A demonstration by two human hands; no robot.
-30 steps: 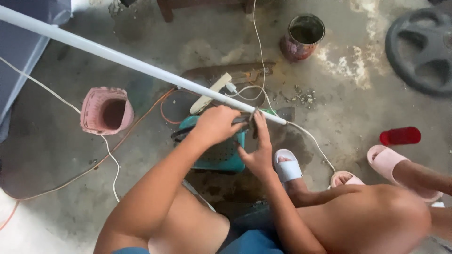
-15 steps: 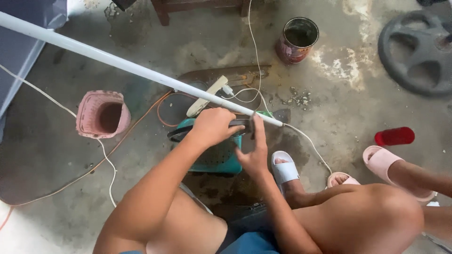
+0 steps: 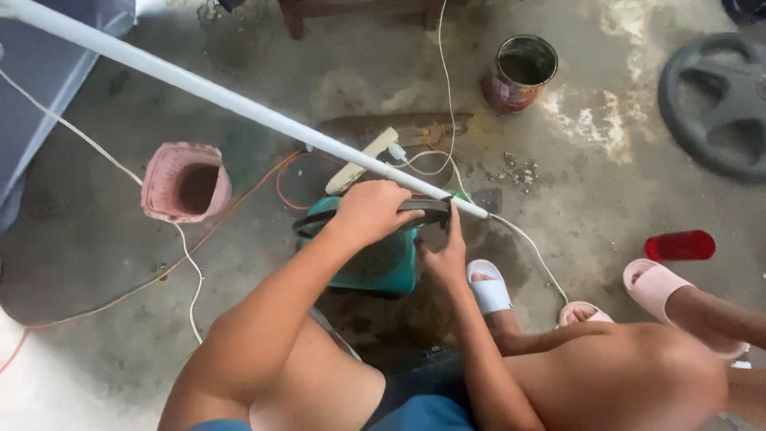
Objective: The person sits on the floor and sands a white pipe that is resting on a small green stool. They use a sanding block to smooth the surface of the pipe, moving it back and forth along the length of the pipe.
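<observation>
A long white pipe (image 3: 215, 92) runs from the upper left down to the middle of the view, ending near a teal machine (image 3: 383, 263) on the concrete floor. My left hand (image 3: 371, 211) is closed over the pipe near its lower end, above the black handle (image 3: 419, 211) of the machine. My right hand (image 3: 447, 251) sits just below the pipe's tip, fingers pointing up and touching the handle by the pipe end. Whether it truly grips anything is unclear.
A pink hollow block (image 3: 185, 181) lies left. A rusty paint can (image 3: 519, 73) stands up top, a black wheel (image 3: 714, 104) at the right edge, a red cup (image 3: 680, 245) lying on the floor. White (image 3: 191, 279) and orange (image 3: 223, 219) cables cross the floor. A white power strip (image 3: 363, 160) lies behind the pipe.
The view has shifted slightly; both hands stay at the pipe's lower end over the teal machine, and the right hand's fingers have moved a little along the handle.
</observation>
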